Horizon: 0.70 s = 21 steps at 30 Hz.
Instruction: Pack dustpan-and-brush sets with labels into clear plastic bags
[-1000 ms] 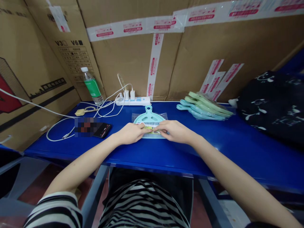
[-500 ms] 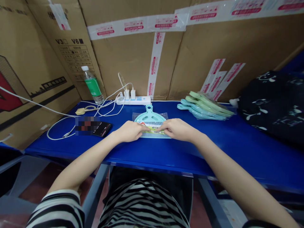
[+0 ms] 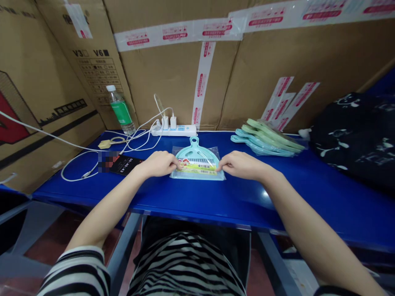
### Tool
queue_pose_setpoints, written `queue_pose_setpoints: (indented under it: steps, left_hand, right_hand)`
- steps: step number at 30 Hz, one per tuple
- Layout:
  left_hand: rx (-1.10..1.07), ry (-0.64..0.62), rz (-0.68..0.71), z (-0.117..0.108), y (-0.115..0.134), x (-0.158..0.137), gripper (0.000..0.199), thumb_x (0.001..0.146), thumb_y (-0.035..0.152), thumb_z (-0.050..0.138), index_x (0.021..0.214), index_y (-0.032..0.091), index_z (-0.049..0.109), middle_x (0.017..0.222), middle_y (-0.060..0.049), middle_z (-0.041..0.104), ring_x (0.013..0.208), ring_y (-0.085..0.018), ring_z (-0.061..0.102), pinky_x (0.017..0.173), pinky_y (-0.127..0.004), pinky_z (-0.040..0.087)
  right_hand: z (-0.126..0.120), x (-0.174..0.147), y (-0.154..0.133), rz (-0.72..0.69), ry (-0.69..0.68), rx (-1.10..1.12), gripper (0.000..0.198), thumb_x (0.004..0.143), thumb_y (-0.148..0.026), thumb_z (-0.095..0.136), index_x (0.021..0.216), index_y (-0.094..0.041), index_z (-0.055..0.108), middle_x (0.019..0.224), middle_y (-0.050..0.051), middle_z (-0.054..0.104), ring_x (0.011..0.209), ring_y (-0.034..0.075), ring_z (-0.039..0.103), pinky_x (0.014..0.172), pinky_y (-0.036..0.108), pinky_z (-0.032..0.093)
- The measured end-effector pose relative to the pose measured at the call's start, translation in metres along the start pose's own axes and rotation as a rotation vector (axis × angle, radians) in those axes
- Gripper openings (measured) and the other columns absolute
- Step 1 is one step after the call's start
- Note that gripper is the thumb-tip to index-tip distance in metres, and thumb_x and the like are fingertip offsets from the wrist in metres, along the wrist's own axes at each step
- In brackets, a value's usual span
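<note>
A light blue dustpan point(image 3: 202, 152) lies flat on the table in a clear plastic bag, its looped handle pointing away from me. Across its lower part runs a yellow-green printed label point(image 3: 197, 167). My left hand point(image 3: 162, 163) is closed, fingers curled, with its fingertips at the label's left end. At the right end my right hand point(image 3: 239, 165) is closed too, thumb and index finger together on the bag's edge. How firmly either hand grips the plastic cannot be made out.
Several bagged green and blue dustpans point(image 3: 268, 139) are stacked at the back right, beside a dark patterned bag point(image 3: 354, 139). On the left are a phone point(image 3: 126, 164), white cables, a water bottle point(image 3: 121, 111) and a power strip point(image 3: 182, 130). Cardboard point(image 3: 173, 82) walls the blue table's point(image 3: 197, 201) back.
My hands have moved apart from the label's middle to its two ends, uncovering the label and the dustpan's sides. The phone's screen now shows lit digits.
</note>
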<state>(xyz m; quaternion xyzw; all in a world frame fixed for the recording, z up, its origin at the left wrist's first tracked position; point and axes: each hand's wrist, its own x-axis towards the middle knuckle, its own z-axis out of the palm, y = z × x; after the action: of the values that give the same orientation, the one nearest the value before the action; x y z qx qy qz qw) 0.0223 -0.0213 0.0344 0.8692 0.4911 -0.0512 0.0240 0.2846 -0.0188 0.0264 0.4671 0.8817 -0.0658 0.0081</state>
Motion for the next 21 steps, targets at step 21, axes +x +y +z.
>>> queue_pose_setpoints:
  steps: [21]
  left_hand:
    - [0.239, 0.08, 0.086, 0.009, 0.011, 0.002, 0.029, 0.09, 0.018, 0.04, 0.086, 0.018, 0.069, 0.083, -0.007, 0.07, 0.077, -0.022, 0.067, 0.063, -0.029, 0.044]
  right_hand:
    - [0.004, 0.003, -0.011, -0.036, 0.049, -0.085, 0.027, 0.079, -0.01, 0.041, 0.071, -0.02, 0.065, 0.08, 0.006, 0.072, 0.074, 0.019, 0.063, 0.06, 0.027, 0.035]
